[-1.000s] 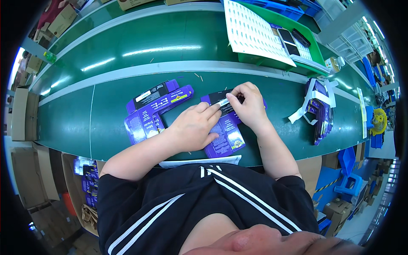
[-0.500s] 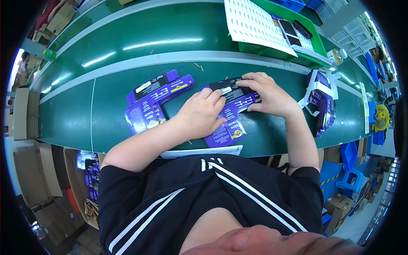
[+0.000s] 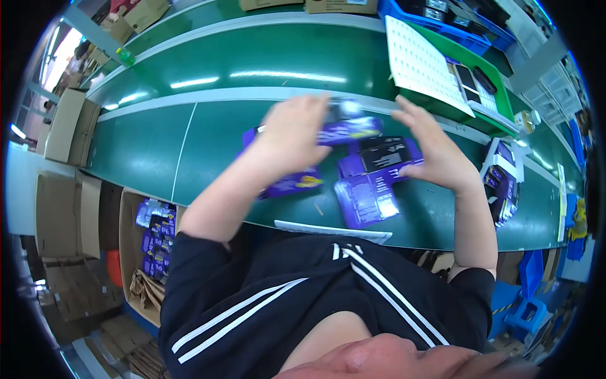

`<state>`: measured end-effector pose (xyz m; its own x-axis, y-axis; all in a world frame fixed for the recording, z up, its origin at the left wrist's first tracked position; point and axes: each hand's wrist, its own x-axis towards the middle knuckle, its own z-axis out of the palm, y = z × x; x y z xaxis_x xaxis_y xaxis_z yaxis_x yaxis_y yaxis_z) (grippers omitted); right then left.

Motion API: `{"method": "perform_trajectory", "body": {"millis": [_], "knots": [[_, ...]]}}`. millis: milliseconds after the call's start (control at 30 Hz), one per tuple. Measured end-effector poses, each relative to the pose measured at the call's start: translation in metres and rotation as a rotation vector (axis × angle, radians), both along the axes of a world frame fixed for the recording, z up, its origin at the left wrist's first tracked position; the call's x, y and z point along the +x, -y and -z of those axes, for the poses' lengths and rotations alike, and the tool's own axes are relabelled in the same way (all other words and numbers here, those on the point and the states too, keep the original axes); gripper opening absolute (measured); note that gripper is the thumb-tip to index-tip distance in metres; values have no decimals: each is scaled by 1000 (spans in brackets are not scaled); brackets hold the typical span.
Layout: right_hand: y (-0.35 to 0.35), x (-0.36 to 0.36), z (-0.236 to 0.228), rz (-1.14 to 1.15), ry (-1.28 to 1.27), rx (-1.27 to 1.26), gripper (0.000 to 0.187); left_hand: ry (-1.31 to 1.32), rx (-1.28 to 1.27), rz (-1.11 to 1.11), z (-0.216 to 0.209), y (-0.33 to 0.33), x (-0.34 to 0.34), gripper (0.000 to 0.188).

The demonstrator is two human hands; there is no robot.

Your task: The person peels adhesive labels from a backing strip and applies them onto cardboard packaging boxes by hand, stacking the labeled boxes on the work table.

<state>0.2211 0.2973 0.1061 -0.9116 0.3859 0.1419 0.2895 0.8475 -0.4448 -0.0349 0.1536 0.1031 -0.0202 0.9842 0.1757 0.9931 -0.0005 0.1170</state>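
My left hand (image 3: pixel 293 136) is blurred by motion and grips a flat purple-and-black carton (image 3: pixel 350 131); the hand covers its middle, and part of its purple panel shows below the wrist. To its right another flattened purple carton (image 3: pixel 367 196) with a black panel lies on the green table. My right hand (image 3: pixel 435 151) is over that carton's right end, thumb and fingers spread apart. The thumb tip is at the carton's edge; whether it touches cannot be made out.
A strapped bundle of purple cartons (image 3: pixel 502 183) is on the right. Behind it stands a green tray (image 3: pixel 505 117) with a white printed sheet (image 3: pixel 423 63) leaning on it. At lower left, an open cardboard box (image 3: pixel 130 221) holds purple packaging. A white sheet (image 3: pixel 334 231) lies along the near edge.
My left hand has left the right carton and now carries the left carton rightward, off its earlier spot. My right hand has loosened and spread its fingers. The whole view has shifted.
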Motion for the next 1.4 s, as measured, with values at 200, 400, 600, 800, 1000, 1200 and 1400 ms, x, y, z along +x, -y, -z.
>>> {"method": "perform_trajectory", "body": {"millis": [200,400,600,800,1000,1200,1400], "knots": [[-2,-15,43,-186,492,295,107,29,-243,-163,46,12,-53,89],[-13,-40,49,-157,549,65,105,17,-265,-173,55,11,-37,83],[-2,-8,60,-45,317,238,96,350,-76,184,20,47,32,49],[54,38,28,-156,-86,154,60,280,-349,502,44,69,79,26],[114,79,64,-119,-85,1,29,361,-290,526,58,63,95,22],[126,76,69,-76,-181,204,21,388,-272,484,60,65,95,23],[124,87,47,-227,-293,3,22,281,-443,343,39,54,87,20]]}}
